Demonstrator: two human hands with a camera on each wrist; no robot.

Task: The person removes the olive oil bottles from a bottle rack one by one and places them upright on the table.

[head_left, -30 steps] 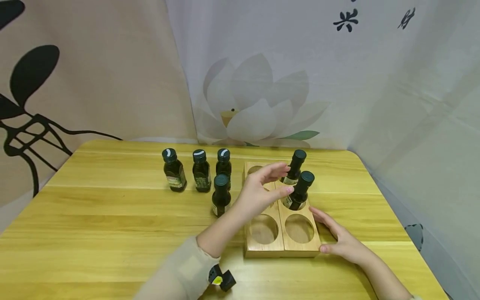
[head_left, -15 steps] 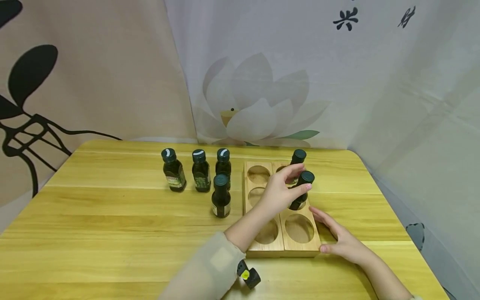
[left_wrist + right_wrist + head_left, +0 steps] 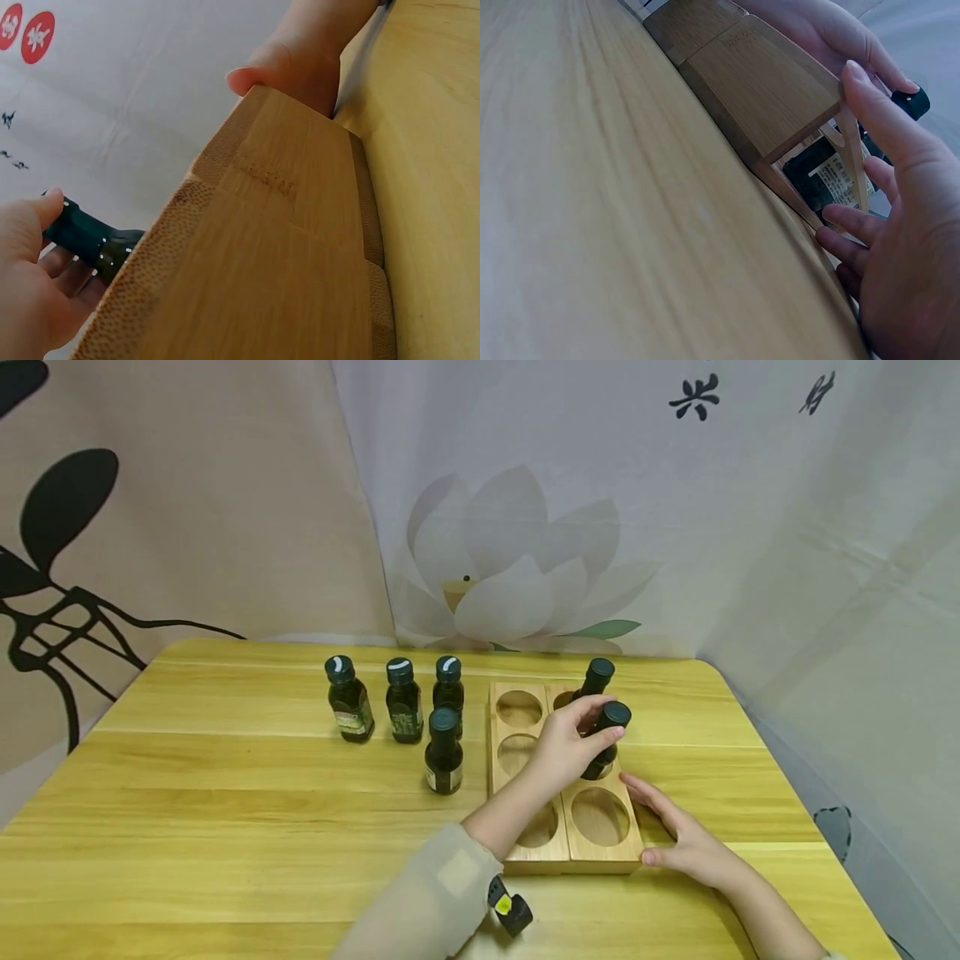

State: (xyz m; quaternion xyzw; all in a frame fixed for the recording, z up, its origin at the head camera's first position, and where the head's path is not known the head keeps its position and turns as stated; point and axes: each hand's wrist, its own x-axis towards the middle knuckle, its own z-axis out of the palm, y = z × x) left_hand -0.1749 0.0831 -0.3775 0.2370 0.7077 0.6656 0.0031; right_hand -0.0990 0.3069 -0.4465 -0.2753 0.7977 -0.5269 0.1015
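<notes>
In the head view my left hand [image 3: 561,745] grips the upper part of a dark bottle [image 3: 616,716] with a black cap. This bottle stands in the middle hole of the wooden bottle rack's [image 3: 604,863] right column. Thumb and fingers lie on either side of the bottle's neck [image 3: 84,231] in the left wrist view. Behind it another dark bottle [image 3: 599,671] occupies the rear right hole. My right hand [image 3: 697,847] rests along the rack's right side, thumb at the front corner, fingers spread. Through the rack's open side a bottle label [image 3: 836,180] shows in the right wrist view.
Left of the rack stand a bottle with a plain cap [image 3: 444,760] and three bottles with white-marked caps, including the leftmost bottle [image 3: 350,710]. A printed curtain [image 3: 525,527] hangs behind the wooden table [image 3: 247,827].
My left hand has moved right and closed its fingers around the neck of the middle bottle. The right hand and the other bottles have stayed put.
</notes>
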